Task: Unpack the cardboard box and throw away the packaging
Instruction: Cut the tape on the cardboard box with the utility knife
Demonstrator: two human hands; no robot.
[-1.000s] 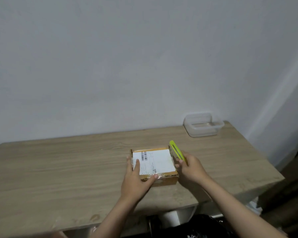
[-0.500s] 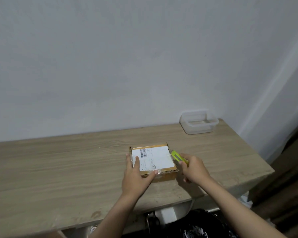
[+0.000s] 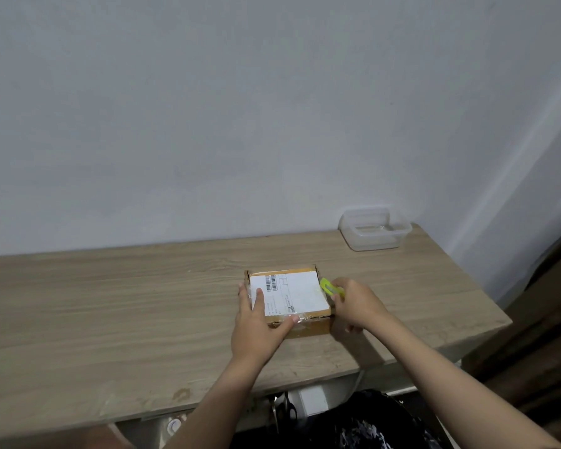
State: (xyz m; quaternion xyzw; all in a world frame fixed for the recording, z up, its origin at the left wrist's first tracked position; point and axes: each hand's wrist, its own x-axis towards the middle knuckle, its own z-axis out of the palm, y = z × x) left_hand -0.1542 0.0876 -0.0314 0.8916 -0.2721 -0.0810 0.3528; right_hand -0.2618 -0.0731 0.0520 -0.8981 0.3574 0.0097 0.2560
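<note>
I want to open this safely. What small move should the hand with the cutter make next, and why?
Probably draw the green cutter along the taped right edge of the cardboard box. The right hand holds it there, the left hand presses the box down, and it looks sealed.

Table: you are at a light wood-grain table (image 3: 110,319) set against a pale wall.
Box: your flat cardboard box (image 3: 290,298) lies on it right of centre, white shipping label facing up.
Container: a clear plastic container (image 3: 374,230) stands at the far right corner, near the wall, well apart from the box.
</note>
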